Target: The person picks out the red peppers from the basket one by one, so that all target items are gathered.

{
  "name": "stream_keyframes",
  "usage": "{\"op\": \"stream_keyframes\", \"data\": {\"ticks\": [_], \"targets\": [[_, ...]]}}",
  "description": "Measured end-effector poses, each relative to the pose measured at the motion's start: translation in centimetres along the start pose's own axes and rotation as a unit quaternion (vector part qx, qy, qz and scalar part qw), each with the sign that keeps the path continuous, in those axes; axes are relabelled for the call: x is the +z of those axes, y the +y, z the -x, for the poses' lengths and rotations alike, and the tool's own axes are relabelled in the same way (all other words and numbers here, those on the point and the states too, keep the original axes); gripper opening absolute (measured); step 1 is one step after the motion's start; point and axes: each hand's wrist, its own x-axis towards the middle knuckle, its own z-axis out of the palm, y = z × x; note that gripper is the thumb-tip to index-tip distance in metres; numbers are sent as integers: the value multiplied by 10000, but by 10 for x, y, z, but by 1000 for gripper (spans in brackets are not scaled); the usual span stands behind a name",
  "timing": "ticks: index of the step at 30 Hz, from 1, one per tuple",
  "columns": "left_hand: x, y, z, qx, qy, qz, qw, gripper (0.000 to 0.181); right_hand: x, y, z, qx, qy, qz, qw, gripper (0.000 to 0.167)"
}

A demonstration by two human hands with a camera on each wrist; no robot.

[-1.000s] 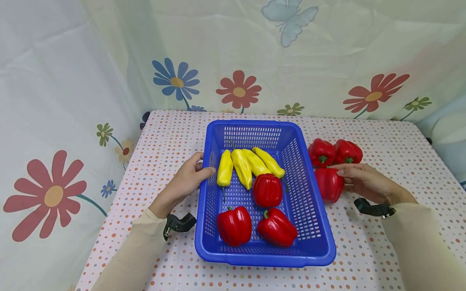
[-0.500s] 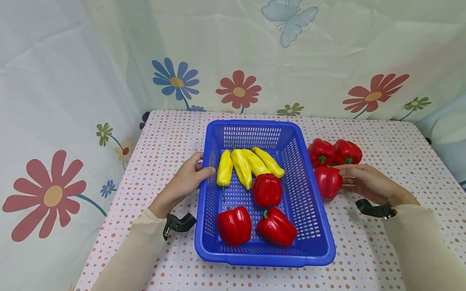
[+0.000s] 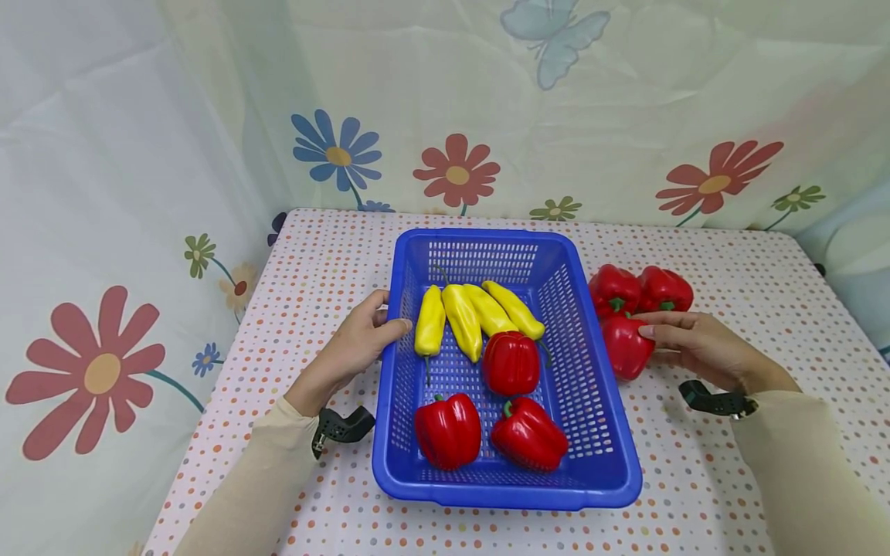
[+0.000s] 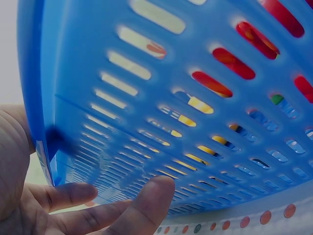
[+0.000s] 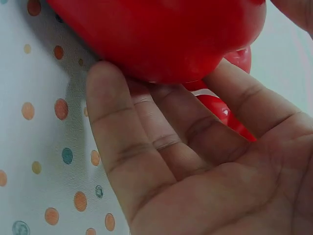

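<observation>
A blue plastic basket (image 3: 507, 494) with slotted walls stands on the dotted table. My left hand (image 3: 358, 340) holds its left rim, thumb over the top; in the left wrist view the fingers (image 4: 154, 200) lie along the outer wall. Outside the basket's right wall, my right hand (image 3: 695, 344) grips a red bell pepper (image 3: 623, 351), thumb on its upper side. From the right wrist, the fingers (image 5: 110, 107) reach beneath that bell pepper (image 5: 166, 39). Inside the basket are several yellow peppers (image 3: 462, 316) and three red bell peppers (image 3: 448, 432).
Two more red bell peppers (image 3: 665, 289) sit side by side just behind the gripped one, by the basket's right wall. A flowered curtain (image 3: 445, 100) hangs along the back and left of the dotted tabletop (image 3: 327, 270).
The bell pepper at my right hand has turned and shifted slightly back toward the basket wall, with the fingers moving a little on it. My left hand and the basket stay put.
</observation>
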Motion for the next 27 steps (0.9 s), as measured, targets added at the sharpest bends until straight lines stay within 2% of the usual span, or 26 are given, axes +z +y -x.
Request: {"op": "stream_keyframes", "data": {"ticks": [3,10,20,27], "targets": [[0,-2,-1,8,1,0,10000,46,1,0,0,6,42,74,10000,67],[0,-1,0,8,-15,21,10000,46,2,-1,1,55,63,-67,9999,67],[0,0,0,-10,7,33,10000,45,3,-2,1,98,171,65,9998,71],[0,0,0,15,-6,-10,10000,45,2,-3,4,55,247,449,9987,72]]}}
